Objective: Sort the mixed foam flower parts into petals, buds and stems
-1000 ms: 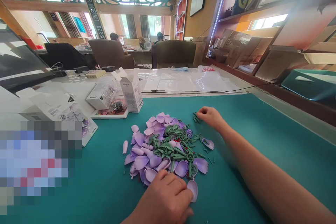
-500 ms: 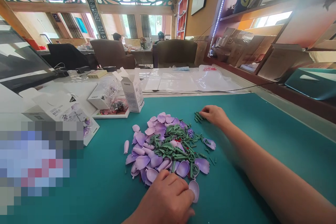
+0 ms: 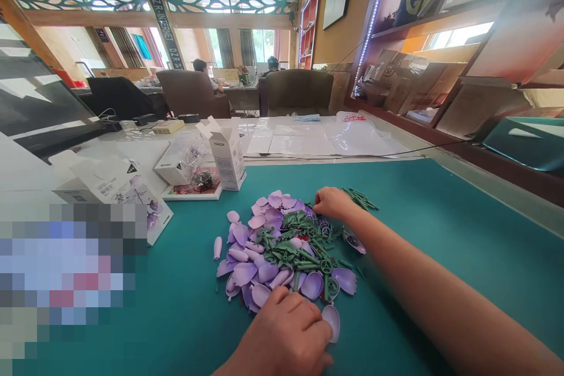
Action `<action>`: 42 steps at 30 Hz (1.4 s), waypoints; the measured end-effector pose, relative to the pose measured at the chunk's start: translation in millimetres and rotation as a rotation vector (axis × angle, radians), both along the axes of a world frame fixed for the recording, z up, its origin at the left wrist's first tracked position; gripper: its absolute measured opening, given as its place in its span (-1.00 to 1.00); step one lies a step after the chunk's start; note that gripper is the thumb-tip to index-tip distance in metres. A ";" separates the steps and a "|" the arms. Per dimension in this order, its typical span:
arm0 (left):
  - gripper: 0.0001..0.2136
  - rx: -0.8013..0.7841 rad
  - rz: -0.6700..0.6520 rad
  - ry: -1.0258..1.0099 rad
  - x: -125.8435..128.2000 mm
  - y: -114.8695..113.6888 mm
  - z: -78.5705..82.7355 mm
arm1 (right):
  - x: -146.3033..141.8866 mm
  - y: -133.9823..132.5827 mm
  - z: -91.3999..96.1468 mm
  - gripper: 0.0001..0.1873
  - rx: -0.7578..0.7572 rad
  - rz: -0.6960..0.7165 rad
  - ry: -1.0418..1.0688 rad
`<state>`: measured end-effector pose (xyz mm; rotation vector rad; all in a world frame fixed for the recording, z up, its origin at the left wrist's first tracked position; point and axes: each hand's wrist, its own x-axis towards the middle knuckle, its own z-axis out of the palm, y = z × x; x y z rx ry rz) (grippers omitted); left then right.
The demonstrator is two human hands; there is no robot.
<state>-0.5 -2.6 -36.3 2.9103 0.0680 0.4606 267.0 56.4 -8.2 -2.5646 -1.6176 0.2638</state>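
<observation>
Your right hand [image 3: 332,202] curls over the pile [image 3: 282,247], your left hand [image 3: 286,335] touches a petal [image 3: 332,321]; whether either grips, I cannot tell.

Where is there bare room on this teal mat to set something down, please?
Bare mat lies between the right forearm and the ledge, and between the petal pile and the booklet. Crowded: the pile, with left hand and right hand at it, and the green sticks.

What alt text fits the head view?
On a teal mat, the right hand reaches into the far edge of a pile of purple petals and green stems; the left hand rests on its near edge. A few green sticks lie apart beside the right hand; white boxes stand behind.
</observation>
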 end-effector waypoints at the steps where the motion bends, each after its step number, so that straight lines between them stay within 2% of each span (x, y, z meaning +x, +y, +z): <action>1: -0.88 0.001 0.001 -0.004 -0.1 -0.2 0.2 | 0.0 -0.2 1.0 -0.81 0.004 -0.011 0.006; 5: -0.89 0.014 -0.003 -0.010 -0.5 -0.4 0.5 | 14.3 -9.7 12.4 -0.76 0.060 -0.100 0.040; 10: -0.90 -0.007 -0.011 0.006 0.1 0.1 0.8 | 59.1 -36.1 25.7 -0.71 0.104 -0.281 0.025; 15: -0.92 -0.054 0.003 0.028 0.9 -0.3 5.1 | 87.7 -52.3 14.2 -0.75 0.091 -0.361 0.001; 19: -0.90 -0.076 0.015 0.046 0.8 -1.9 8.9 | 91.9 -56.7 2.8 -0.76 0.089 -0.377 0.015; 23: -0.91 -0.078 0.015 0.049 0.5 -2.5 10.7 | 91.5 -60.2 2.6 -0.77 0.109 -0.376 0.017; 26: -0.91 -0.066 0.011 0.050 0.0 -2.6 12.3 | 83.5 -62.3 10.7 -0.76 0.136 -0.367 0.015; 29: -0.90 -0.044 0.007 0.059 -0.8 -2.8 14.5 | 59.2 -64.4 22.5 -0.76 0.170 -0.305 0.047; 34: -0.89 -0.021 -0.014 0.066 -1.2 -3.4 16.0 | -7.0 -72.6 38.5 -0.82 0.151 0.081 0.265; 38: -0.89 -0.030 -0.013 0.066 -1.0 -3.6 15.7 | -40.2 -78.9 38.0 -0.85 0.026 0.221 0.180; 42: -0.89 -0.031 -0.021 0.050 -1.4 -3.9 15.9 | -45.9 -78.2 27.4 -0.84 -0.047 0.212 0.055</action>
